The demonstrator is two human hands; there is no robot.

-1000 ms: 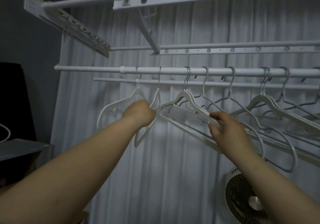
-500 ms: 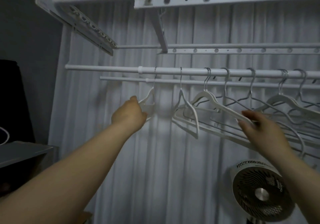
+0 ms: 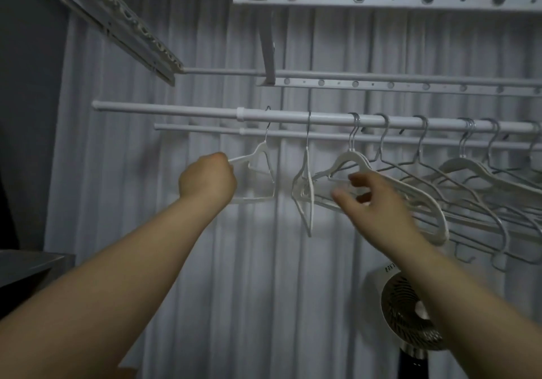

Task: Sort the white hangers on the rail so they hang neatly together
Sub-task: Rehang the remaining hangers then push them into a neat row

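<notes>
At centre left of the frame the left hand (image 3: 207,179) was clenched on the shoulder of the leftmost white plastic hanger (image 3: 258,170), which hung alone from the white metal rail (image 3: 293,116). Just right of it a second white hanger (image 3: 306,191) hung turned edge-on, apart from its neighbours. At centre the right hand (image 3: 374,202) was released, fingers spread, reaching toward the nearest white hanger of the bunch (image 3: 356,160) (contact could not be confirmed). Further right, white and thin grey wire hangers (image 3: 422,167) lay mixed and unevenly spaced. Judgement: sorting was at an early stage; the two stragglers and the interleaved wire hangers remained outstanding.
</notes>
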